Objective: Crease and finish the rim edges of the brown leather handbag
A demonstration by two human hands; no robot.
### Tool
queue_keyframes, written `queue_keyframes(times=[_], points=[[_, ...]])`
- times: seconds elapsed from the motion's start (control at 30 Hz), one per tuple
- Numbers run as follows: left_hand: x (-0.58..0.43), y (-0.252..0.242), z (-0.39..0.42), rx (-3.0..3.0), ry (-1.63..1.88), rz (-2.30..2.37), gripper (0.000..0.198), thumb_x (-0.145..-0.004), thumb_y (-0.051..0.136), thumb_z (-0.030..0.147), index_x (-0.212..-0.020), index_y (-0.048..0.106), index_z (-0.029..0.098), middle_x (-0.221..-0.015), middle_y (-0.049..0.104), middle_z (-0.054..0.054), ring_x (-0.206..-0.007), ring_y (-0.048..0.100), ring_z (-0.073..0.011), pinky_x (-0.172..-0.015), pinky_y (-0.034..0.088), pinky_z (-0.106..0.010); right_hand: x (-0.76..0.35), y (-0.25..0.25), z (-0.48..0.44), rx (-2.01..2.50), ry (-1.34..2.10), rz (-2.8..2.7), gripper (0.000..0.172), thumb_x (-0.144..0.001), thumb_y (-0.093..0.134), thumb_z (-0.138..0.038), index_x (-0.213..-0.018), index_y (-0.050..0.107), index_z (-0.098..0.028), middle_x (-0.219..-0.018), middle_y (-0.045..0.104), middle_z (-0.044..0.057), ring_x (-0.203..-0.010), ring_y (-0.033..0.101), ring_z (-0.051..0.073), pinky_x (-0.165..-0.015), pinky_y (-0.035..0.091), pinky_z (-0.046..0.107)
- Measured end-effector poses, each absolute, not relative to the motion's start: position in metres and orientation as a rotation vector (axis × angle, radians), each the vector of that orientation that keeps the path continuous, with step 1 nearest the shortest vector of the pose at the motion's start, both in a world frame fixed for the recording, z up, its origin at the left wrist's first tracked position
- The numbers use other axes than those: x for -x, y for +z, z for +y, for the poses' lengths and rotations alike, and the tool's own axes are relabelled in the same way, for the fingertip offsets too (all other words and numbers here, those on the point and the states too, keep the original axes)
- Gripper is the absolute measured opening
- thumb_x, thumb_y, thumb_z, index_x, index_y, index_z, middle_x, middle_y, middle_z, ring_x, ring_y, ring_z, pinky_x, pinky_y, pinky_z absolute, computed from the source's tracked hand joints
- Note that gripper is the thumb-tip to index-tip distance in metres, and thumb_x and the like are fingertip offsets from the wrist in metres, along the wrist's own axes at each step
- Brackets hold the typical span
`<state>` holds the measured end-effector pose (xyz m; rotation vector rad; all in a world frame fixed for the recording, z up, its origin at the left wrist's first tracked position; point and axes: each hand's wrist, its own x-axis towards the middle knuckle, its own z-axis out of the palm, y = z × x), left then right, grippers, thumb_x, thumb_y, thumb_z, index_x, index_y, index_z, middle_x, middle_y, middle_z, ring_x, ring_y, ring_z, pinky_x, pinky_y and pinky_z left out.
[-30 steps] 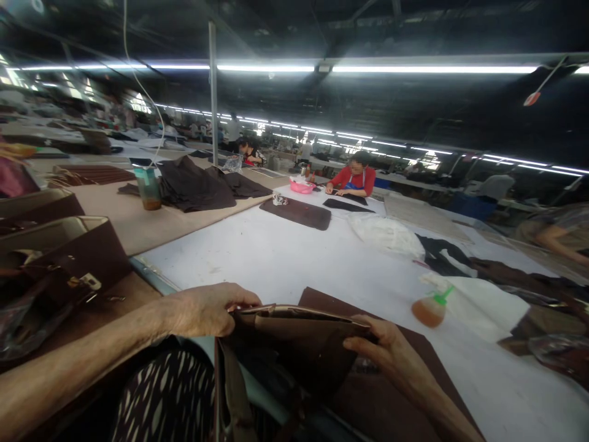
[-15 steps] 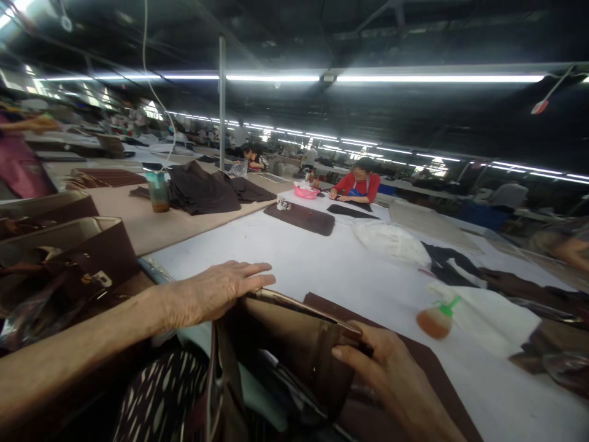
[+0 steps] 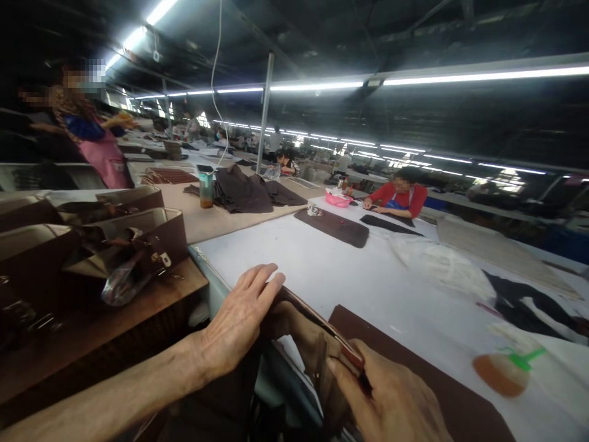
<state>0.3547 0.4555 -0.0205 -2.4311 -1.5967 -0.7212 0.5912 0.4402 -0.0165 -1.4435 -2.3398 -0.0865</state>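
Observation:
A dark brown leather handbag (image 3: 301, 328) with a tan lining is tilted at the near edge of the white-topped table, its mouth facing me. My right hand (image 3: 391, 393) pinches the bag's rim at the right end, thumb on the lining side and fingers round the outside. My left hand (image 3: 242, 319) lies over the other end of the same rim, fingers stretched out and slightly apart; its thumb is hidden. The lower part of the bag is dark and hard to make out. Beneath and beyond my right hand lies a flat brown sheet (image 3: 423, 374).
Several brown handbags (image 3: 168, 236) stand on a wooden surface (image 3: 151, 307) at left. A squeeze bottle (image 3: 501, 371) with a green spout lies at right. A brown panel (image 3: 331, 228), a pink basket (image 3: 338, 197) and a co-worker in red (image 3: 405, 196) are across the white table (image 3: 257, 245).
My view has swung left, so the surroundings sit further right and more handbags show. My left hand has shifted slightly along the rim; my right hand keeps its pinch.

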Motion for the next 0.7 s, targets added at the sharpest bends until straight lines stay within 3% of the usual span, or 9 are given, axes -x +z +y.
queue_keyframes(times=[0.3,0.53,0.7], points=[[-0.332,-0.034,0.443,2.620,-1.002,-1.185,0.051,-0.072,0.036,-0.001,-0.119,0.037,0.017,-0.137,0.025,-0.011,-0.126,0.023,-0.0254,-0.103,0.031,-0.047,-0.584,-0.009,0.447,1.616,-0.076,-2.343,0.032,-0.084,0.043,-0.045,-0.094,0.064,-0.022,-0.084,0.070,0.004,-0.075,0.065,0.022,-0.063,0.047,0.027],[-0.337,-0.030,0.435,2.614,-1.024,-1.218,0.049,-0.080,0.038,0.005,-0.127,0.031,0.013,-0.117,0.046,-0.012,-0.111,0.037,-0.0230,-0.096,0.038,-0.040,-0.580,-0.015,0.455,1.523,-0.114,-2.392,0.032,-0.084,0.043,-0.046,-0.088,0.064,-0.022,-0.083,0.070,0.004,-0.072,0.066,0.021,-0.058,0.047,0.024],[-0.339,-0.032,0.436,2.607,-1.047,-1.254,0.041,-0.081,0.036,0.003,-0.120,0.035,0.015,-0.098,0.053,-0.008,-0.091,0.046,-0.0198,-0.082,0.045,-0.037,-0.574,-0.007,0.455,1.578,0.010,-2.416,0.030,-0.085,0.041,-0.046,-0.086,0.061,-0.024,-0.079,0.069,0.003,-0.071,0.065,0.020,-0.061,0.046,0.024]])
